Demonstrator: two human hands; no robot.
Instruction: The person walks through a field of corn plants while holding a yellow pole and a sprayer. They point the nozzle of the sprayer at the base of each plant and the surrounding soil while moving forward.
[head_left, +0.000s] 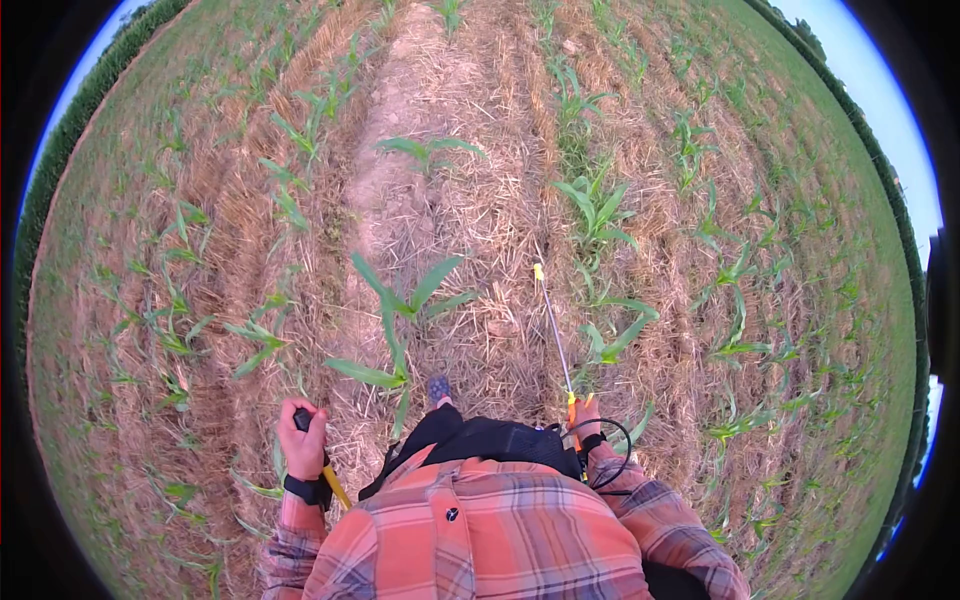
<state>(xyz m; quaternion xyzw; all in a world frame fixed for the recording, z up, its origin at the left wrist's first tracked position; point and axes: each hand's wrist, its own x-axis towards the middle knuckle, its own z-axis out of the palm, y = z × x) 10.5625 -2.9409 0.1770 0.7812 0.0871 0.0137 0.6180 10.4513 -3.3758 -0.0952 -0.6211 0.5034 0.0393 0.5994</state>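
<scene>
"Handling the slim metallic yellow-tipped spray wand over straw-littered soil: what is expected?"

"Lightness, stiffness; its orange handle is best grasped, where the right hand is clamped. The black-gripped yellow lever is enclosed by the left hand's fingers."

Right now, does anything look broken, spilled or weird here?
Nothing stands out as broken or spilled. The left hand holds a black handle; the right hand holds a straight wand, with a black hose looping near it. The field's edge looks oddly curved, but that is probably just the lens.
</scene>
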